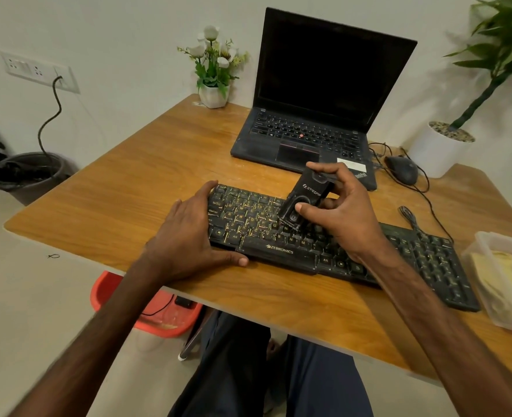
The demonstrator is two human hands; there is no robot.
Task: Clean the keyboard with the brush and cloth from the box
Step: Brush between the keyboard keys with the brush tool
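Note:
A black keyboard (423,263) lies slanted across the wooden table (146,164), its keys dusty. My right hand (343,215) grips a black brush tool (304,198) and holds it tilted, its lower end down on the middle keys. My left hand (188,233) clasps the keyboard's left end, fingers curled over the far edge and thumb along the near edge. A clear plastic box (501,245) at the right edge of the table holds a yellow cloth (499,275).
An open black laptop (308,127) stands behind the keyboard, with a wired mouse (402,168) to its right. A small white flower pot (214,94) and a large white planter (438,152) sit at the back. A red stool (155,311) stands under the table.

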